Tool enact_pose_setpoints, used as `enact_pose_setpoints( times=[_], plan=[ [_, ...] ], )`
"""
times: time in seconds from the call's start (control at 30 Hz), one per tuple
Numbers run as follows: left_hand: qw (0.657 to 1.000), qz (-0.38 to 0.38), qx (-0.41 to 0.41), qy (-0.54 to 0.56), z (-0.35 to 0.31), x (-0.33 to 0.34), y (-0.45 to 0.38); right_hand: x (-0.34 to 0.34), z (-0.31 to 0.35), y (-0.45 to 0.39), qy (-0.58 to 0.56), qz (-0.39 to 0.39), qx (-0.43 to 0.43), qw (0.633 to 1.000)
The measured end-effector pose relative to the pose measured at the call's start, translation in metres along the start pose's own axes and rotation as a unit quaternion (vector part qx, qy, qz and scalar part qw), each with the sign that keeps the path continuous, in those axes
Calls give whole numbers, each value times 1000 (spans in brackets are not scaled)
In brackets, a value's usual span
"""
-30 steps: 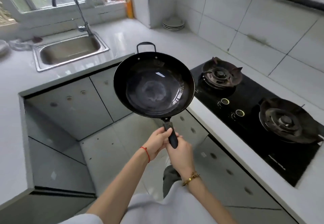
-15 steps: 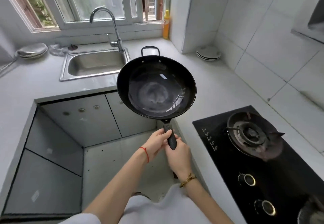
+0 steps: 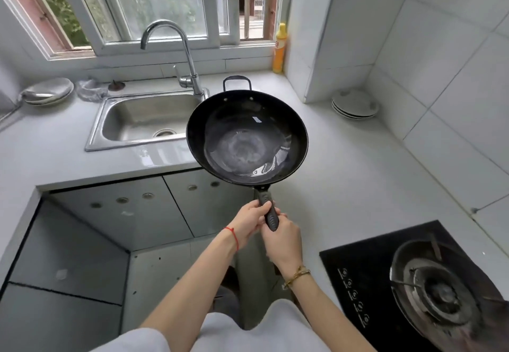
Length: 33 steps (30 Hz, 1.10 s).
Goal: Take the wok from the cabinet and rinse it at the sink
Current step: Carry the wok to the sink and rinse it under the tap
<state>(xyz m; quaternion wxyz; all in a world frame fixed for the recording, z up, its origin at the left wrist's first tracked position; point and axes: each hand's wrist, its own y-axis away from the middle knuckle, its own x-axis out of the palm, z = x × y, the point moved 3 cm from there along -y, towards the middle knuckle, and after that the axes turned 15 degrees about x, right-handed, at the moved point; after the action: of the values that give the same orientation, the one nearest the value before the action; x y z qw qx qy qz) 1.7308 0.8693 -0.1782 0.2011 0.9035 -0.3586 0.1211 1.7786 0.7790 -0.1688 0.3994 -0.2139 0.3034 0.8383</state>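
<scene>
Black and shiny inside, the wok (image 3: 247,137) hangs in the air just right of the steel sink (image 3: 143,120), its rim overlapping the basin's right edge and its small loop handle pointing toward the window. Both hands grip its long handle: the left hand (image 3: 249,221) curls round the upper part, the right hand (image 3: 282,237) wraps the end. A curved faucet (image 3: 176,54) stands behind the sink, a yellow bottle (image 3: 280,49) farther right of it.

Left hand (image 3: 252,221) and right hand (image 3: 283,239) grip the wok (image 3: 246,137) beside the sink (image 3: 143,120).
</scene>
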Motion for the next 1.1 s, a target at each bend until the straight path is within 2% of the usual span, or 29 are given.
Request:
enact_pose_setpoints(
  times=[0.57, 1.1],
  plan=[
    [997, 52, -61, -14, -103, -78, -262, 84, 156, -221, -37, -21, 58, 997],
    [994, 54, -90, 5, -101, -82, -358, 95, 178, -310, -3, -31, 100, 995]
  ],
)
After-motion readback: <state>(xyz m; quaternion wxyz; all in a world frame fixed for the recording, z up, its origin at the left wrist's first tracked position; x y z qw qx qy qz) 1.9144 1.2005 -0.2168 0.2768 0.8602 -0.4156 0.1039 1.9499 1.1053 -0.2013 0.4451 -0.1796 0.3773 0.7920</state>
